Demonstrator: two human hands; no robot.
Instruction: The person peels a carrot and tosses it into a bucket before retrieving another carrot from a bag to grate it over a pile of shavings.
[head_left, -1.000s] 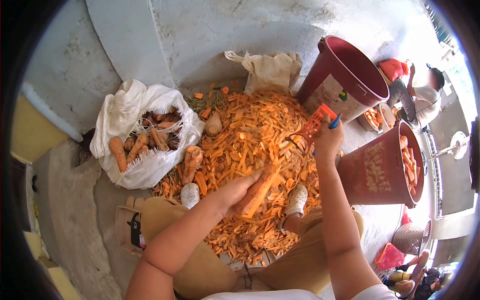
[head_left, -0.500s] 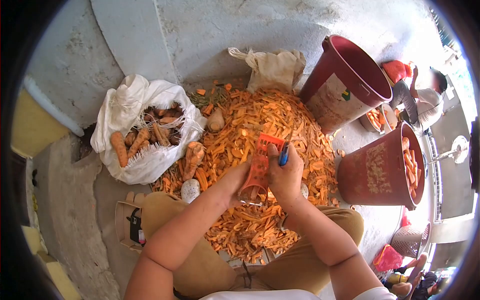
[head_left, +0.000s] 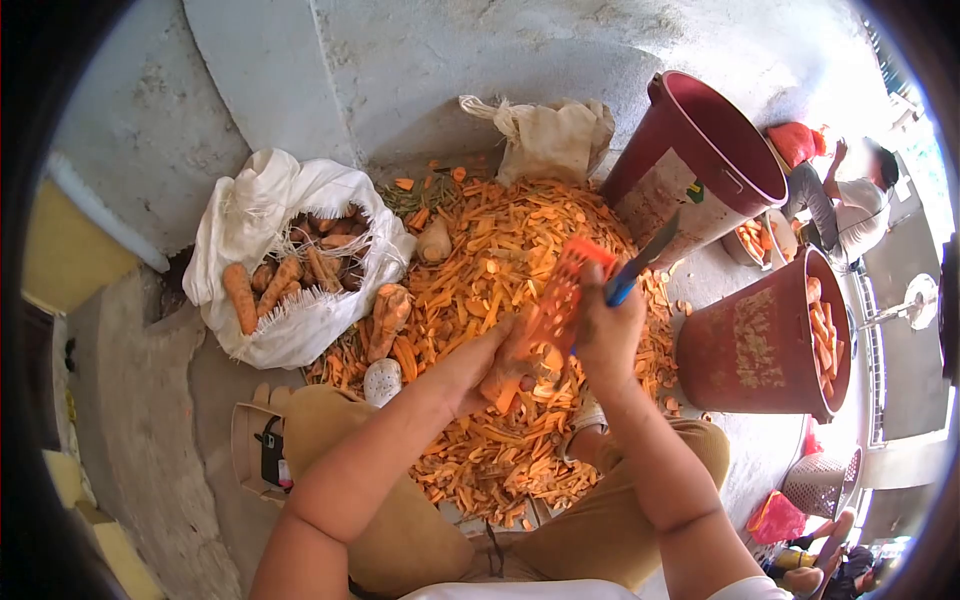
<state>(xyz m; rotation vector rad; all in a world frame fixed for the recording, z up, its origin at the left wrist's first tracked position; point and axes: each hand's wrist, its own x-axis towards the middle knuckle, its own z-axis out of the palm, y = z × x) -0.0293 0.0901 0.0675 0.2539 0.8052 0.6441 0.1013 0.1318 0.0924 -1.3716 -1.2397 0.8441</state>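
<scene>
Left arm came up from lower left, right arm from lower right; forearms converged over the peelings (head_left: 480,470), between the knees. Both hands were off the pile, close together.

Left hand (head_left: 484,365): forearm angled up and to the right, hand at the forearm's far end, grip wrapped round a carrot (head_left: 505,393). Finger placement mostly hidden, can't tell it exactly. Carrot sat in that hand, above the pile, its orange lower end sticking out toward the body.

Right hand (head_left: 612,322): slightly higher and further right, forearm leaning up and to the left. Grip was closed on two items at once: orange peeler (head_left: 560,295) and blue-handled knife (head_left: 655,248). Peeler extended left out of the fist, blurred, overlapping the carrot in this view; can't tell if the blade touched. Knife blade pointed up and right, away from the left hand, in front of the tall bucket (head_left: 655,200) as seen from the head.

Around: sack (head_left: 225,260) of carrots left of the pile, a loose carrot (head_left: 388,320) beside it, second bucket (head_left: 735,350) with carrots inside on the right.
</scene>
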